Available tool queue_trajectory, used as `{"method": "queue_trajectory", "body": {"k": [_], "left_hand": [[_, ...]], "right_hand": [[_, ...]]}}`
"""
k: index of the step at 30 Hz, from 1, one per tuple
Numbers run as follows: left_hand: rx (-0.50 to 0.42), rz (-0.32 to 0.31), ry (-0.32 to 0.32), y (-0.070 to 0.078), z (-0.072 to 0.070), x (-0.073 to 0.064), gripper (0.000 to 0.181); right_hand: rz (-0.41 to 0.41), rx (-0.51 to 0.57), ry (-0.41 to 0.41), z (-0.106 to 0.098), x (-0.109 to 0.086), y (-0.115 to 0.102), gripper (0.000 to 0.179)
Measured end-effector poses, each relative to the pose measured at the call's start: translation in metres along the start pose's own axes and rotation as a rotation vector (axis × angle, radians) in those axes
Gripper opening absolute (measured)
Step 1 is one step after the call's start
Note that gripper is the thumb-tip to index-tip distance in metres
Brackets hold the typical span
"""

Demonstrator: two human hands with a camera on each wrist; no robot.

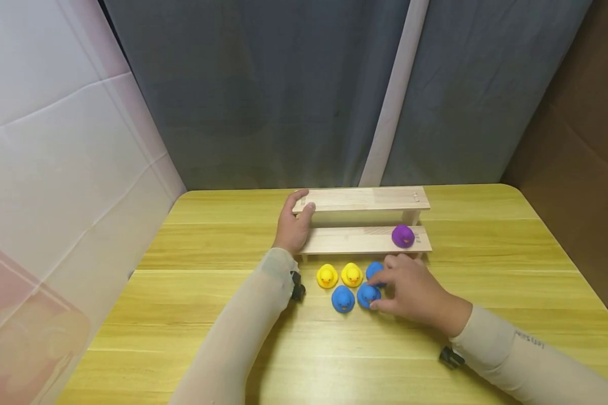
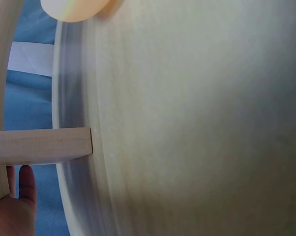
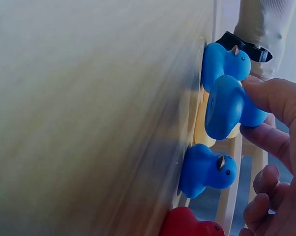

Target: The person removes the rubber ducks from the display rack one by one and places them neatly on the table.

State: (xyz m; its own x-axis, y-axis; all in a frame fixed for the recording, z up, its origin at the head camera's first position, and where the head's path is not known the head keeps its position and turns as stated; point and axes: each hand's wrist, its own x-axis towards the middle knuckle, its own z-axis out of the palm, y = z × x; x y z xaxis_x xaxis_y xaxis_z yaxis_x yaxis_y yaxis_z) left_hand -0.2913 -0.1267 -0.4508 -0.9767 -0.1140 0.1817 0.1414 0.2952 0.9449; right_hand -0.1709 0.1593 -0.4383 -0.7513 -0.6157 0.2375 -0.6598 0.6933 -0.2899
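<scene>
My right hand (image 1: 410, 289) pinches a blue rubber duck (image 1: 368, 295) between thumb and fingers. Seen from the right wrist, that duck is tipped with its base off the table. Two more blue ducks, one at left (image 1: 343, 299) and one behind (image 1: 374, 272), stand close by, the rear one partly covered by the hand. Beside them are two yellow ducks, one (image 1: 326, 276) left of the other (image 1: 352, 274). My left hand (image 1: 294, 225) grips the left end of a two-tier wooden shelf (image 1: 354, 241) at its upper board. On the lower board's right end sits a purple duck (image 1: 403, 236).
A red duck (image 3: 187, 223) shows at the bottom of the right wrist view; in the head view it is hidden. The wooden table (image 1: 208, 315) ends at a grey curtain (image 1: 263, 101) behind the shelf. A white cloth stands at left, a brown panel (image 1: 577, 146) at right.
</scene>
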Motion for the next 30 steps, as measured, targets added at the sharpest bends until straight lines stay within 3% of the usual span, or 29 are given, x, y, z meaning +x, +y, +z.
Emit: {"method": "queue_trajectory", "body": {"k": [30], "left_hand": [[-0.012, 0.009, 0.0, -0.0008, 0.0004, -0.0004, 0.043]], "right_hand": [[0.059, -0.045, -0.082, 0.0031, 0.001, -0.0037, 0.037]]}}
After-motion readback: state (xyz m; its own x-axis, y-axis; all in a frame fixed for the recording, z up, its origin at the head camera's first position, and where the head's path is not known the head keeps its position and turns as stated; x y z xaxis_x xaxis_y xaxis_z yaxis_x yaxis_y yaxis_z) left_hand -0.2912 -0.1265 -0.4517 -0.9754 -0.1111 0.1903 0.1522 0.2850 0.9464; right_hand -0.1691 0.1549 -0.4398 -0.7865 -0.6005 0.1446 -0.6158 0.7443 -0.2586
